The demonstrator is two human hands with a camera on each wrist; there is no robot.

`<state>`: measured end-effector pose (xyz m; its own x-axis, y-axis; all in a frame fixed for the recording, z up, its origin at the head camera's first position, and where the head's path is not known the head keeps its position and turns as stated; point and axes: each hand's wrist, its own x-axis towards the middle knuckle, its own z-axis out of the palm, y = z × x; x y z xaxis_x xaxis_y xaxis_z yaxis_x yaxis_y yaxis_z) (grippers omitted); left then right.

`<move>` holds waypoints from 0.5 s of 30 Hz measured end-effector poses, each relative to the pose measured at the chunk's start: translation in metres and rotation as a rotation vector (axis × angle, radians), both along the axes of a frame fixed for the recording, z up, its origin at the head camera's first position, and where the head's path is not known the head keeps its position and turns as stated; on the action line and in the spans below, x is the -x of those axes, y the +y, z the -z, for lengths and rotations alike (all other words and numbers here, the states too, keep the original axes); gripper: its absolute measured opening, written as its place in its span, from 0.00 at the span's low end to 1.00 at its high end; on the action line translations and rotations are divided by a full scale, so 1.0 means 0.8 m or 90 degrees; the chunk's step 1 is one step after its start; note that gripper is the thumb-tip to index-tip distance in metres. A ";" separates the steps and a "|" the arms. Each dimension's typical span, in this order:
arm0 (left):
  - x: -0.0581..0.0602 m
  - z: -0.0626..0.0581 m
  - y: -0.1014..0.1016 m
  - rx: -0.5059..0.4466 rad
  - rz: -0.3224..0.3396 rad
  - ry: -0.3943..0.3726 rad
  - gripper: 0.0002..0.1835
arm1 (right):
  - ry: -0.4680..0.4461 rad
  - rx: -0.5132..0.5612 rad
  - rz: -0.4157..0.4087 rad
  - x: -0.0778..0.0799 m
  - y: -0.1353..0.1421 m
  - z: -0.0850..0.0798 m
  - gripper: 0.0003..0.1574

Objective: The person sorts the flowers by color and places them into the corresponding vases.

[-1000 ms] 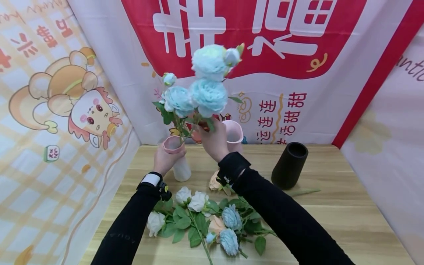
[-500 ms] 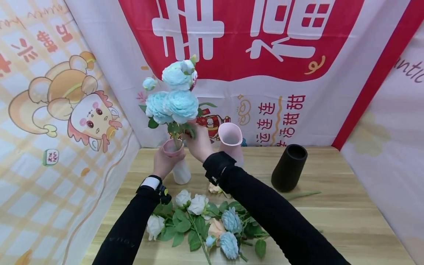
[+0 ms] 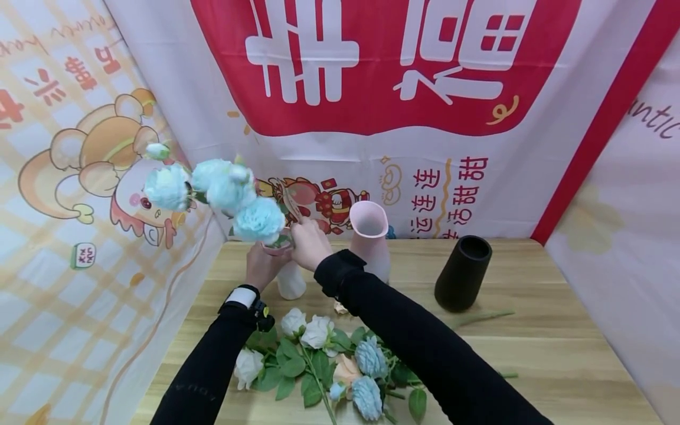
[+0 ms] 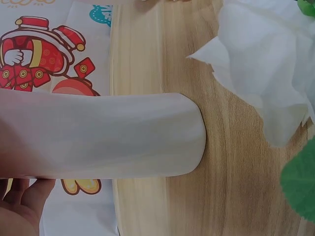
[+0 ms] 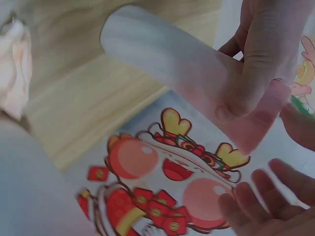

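You're holding the likely slippery vase (image 3: 291, 283) sensibly high up, left grip (image 3: 262, 265) wrapped round, right grip (image 3: 311, 243) spread, seemingly empty.

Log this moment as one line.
left hand: grips pink-rimmed vase | right hand: at vase mouth | light-blue flowers: leaning left | black vase: standing apart

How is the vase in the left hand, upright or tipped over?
Upright: the vase has its pink rim on top, by the left hand, and its white base down on the wooden table.
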<state>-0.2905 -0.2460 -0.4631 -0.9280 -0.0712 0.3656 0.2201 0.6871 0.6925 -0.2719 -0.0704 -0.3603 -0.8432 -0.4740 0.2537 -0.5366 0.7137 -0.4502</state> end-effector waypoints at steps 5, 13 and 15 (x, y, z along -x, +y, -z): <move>-0.004 0.004 0.003 -0.076 0.021 0.005 0.34 | -0.067 0.016 0.009 0.001 0.022 0.016 0.29; 0.002 0.006 0.003 -0.158 0.070 0.047 0.29 | -0.041 0.093 -0.023 -0.013 0.066 0.024 0.32; 0.003 0.007 0.003 -0.167 0.069 0.048 0.30 | -0.024 0.102 -0.041 -0.019 0.076 0.022 0.30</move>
